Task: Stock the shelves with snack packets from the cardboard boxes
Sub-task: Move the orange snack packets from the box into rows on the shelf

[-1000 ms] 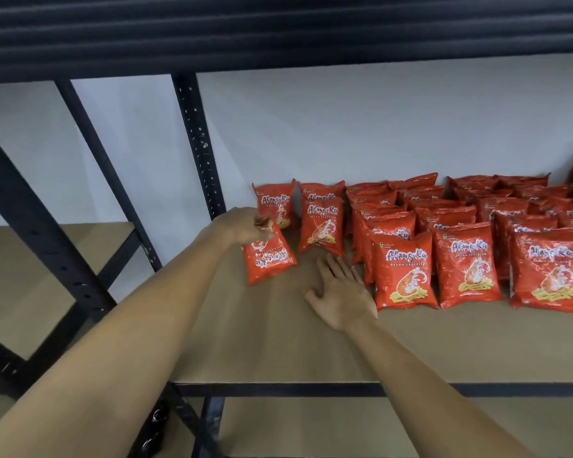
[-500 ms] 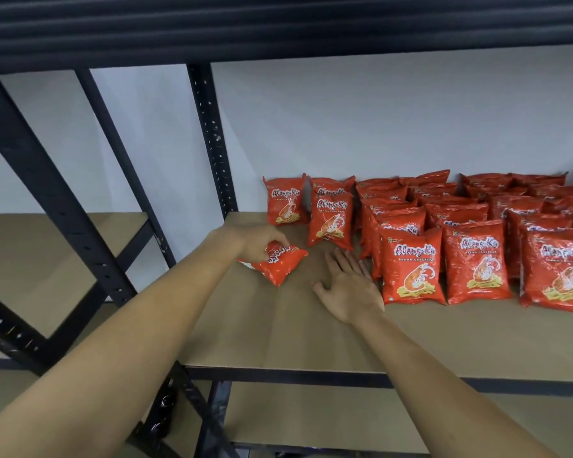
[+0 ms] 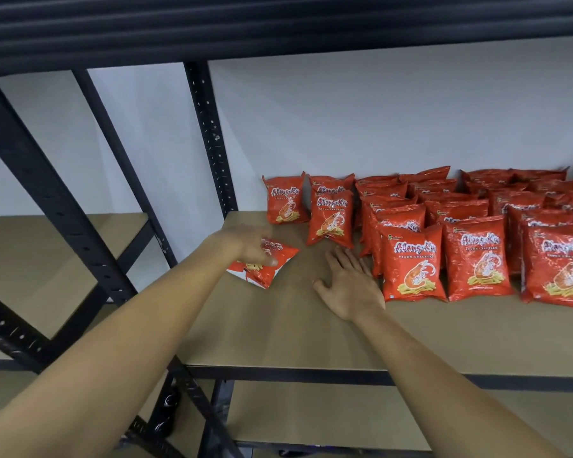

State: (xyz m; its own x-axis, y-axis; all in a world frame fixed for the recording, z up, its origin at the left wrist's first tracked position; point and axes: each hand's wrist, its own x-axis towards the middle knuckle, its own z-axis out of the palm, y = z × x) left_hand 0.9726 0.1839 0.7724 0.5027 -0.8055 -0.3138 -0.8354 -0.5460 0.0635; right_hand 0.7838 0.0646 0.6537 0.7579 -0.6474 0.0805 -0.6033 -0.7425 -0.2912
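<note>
One red prawn-cracker packet [image 3: 277,264] lies tilted on its back on the brown shelf board [image 3: 295,335], left of the stocked rows. My left hand [image 3: 245,242] is on its upper left part, fingers curled over it. My right hand [image 3: 348,285] lies flat on the board, palm down with fingers apart, touching the side of the front-row packet [image 3: 411,262]. Several more red packets [image 3: 477,259] stand upright in rows toward the right. Two others [image 3: 285,201] lean near the back wall. No cardboard box is in view.
A black perforated upright [image 3: 209,137] stands at the shelf's back left corner, with diagonal black braces [image 3: 57,200] in front of it. The dark upper shelf [image 3: 278,24] hangs overhead. A lower board [image 3: 311,414] and a neighbouring shelf [image 3: 30,259] show below and left.
My left hand has lowered the packet from upright near the back down flat onto the board. My right hand has stayed flat. The view has shifted slightly left.
</note>
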